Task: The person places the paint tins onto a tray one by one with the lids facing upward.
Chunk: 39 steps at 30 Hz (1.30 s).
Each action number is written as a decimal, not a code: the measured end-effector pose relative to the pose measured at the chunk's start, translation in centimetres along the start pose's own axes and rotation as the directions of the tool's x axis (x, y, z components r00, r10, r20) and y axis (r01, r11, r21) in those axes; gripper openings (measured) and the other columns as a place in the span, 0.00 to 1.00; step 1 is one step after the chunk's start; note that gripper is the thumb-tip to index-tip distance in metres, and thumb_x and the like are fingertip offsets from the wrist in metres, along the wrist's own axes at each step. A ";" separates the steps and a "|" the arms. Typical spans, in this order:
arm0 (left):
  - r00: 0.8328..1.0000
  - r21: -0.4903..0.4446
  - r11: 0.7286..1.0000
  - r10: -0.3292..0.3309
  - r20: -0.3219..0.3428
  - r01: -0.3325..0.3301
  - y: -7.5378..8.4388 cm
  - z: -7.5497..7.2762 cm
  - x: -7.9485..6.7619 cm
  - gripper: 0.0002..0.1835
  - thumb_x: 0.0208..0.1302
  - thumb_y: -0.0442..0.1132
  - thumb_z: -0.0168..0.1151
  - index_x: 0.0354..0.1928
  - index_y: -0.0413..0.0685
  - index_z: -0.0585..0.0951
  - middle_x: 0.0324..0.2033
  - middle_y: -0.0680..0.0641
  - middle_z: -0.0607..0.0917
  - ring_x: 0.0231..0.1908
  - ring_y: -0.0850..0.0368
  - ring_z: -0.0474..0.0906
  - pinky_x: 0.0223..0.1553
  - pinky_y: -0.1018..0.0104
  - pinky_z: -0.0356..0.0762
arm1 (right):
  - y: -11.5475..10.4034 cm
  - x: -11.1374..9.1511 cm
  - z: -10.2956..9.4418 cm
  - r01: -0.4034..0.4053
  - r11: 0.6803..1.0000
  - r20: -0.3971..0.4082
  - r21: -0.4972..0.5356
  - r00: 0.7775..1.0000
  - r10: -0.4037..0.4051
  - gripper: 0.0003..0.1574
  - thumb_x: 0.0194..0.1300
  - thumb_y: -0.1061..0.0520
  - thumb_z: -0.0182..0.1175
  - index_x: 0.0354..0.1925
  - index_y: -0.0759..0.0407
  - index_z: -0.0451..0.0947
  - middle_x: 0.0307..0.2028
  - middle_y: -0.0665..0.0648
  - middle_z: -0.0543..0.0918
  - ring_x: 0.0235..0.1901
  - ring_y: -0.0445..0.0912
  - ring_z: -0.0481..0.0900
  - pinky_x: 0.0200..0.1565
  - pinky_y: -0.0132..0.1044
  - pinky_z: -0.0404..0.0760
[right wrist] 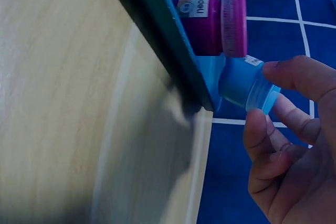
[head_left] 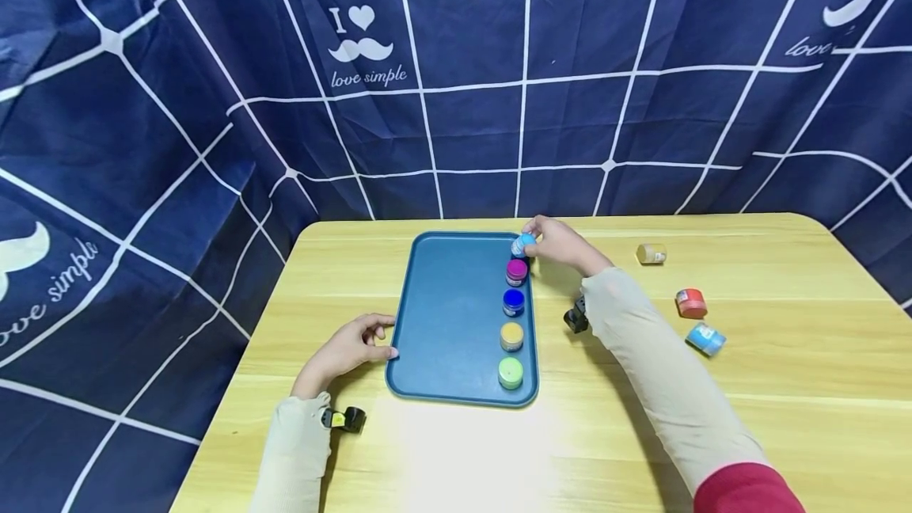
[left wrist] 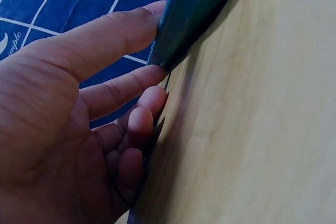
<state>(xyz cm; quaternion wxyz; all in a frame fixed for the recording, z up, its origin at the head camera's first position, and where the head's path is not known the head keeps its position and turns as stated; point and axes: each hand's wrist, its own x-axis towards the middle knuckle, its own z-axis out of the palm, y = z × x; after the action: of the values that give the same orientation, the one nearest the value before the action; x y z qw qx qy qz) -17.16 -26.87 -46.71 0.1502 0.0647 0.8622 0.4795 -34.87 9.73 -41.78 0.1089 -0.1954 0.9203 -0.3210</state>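
At the far right corner of the blue tray point(head_left: 456, 315), my right hand point(head_left: 563, 245) pinches a light blue paint jar point(head_left: 522, 245) by its lid. The right wrist view has this jar point(right wrist: 244, 82) tilted, next to a magenta jar point(right wrist: 207, 24) inside the rim. Along the tray's right side, a magenta jar point(head_left: 516, 271), a dark blue jar point(head_left: 513, 302), a yellow jar point(head_left: 511, 336) and a light green jar point(head_left: 510, 372) stand in a line. My left hand point(head_left: 355, 347) grips the tray's left rim point(left wrist: 181, 24) between thumb and forefinger; its other fingers curl below.
Right of the tray, three more jars lie on the wooden table point(head_left: 613, 434): a tan jar point(head_left: 651, 253), a red jar point(head_left: 691, 303) and a blue jar point(head_left: 706, 339). A dark blue curtain point(head_left: 470, 125) hangs behind the table's far edge.
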 end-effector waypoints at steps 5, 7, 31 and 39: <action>1.000 0.002 1.000 -0.005 0.001 0.005 0.1 0.0 -0.1 0.32 0.55 0.40 0.71 0.62 0.38 0.73 0.37 0.47 0.72 0.33 0.55 0.65 0.35 0.69 0.65 | 0.2 0.4 0.5 0.013 1.000 0.003 -0.005 1.000 -0.013 0.24 0.59 0.60 0.61 0.51 0.71 0.70 0.47 0.70 0.77 0.48 0.59 0.75 0.51 0.50 0.73; 1.000 0.004 1.000 -0.005 0.002 0.005 0.1 0.0 -0.1 0.32 0.56 0.41 0.71 0.62 0.38 0.73 0.37 0.47 0.72 0.33 0.55 0.65 0.35 0.69 0.65 | 0.2 0.5 0.6 0.016 1.000 0.004 -0.008 1.000 -0.016 0.24 0.59 0.59 0.61 0.51 0.71 0.70 0.47 0.70 0.77 0.48 0.59 0.75 0.52 0.51 0.73; 1.000 -0.027 1.000 0.007 -0.008 -0.008 -0.1 0.2 -0.2 0.32 0.55 0.38 0.72 0.60 0.34 0.73 0.37 0.45 0.73 0.31 0.57 0.64 0.32 0.71 0.64 | 0.5 1.6 1.4 0.022 0.994 0.040 -0.108 0.999 -0.018 0.26 0.58 0.57 0.62 0.53 0.69 0.74 0.48 0.69 0.80 0.48 0.58 0.77 0.51 0.51 0.75; 1.000 0.006 1.000 -0.021 -0.014 0.021 0.7 0.2 -0.3 0.30 0.56 0.33 0.69 0.61 0.31 0.72 0.38 0.41 0.73 0.31 0.56 0.63 0.32 0.72 0.62 | 0.5 1.8 1.3 0.002 0.996 0.047 -0.085 0.999 0.002 0.25 0.60 0.57 0.62 0.53 0.69 0.74 0.47 0.68 0.80 0.48 0.58 0.77 0.53 0.51 0.74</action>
<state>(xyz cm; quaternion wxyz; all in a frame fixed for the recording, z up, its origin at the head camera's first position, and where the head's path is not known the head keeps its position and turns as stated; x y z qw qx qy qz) -16.86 -26.43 -46.15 0.1489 0.0530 0.8653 0.4756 -36.18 8.60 -43.25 0.1220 -0.2072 0.9303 -0.2770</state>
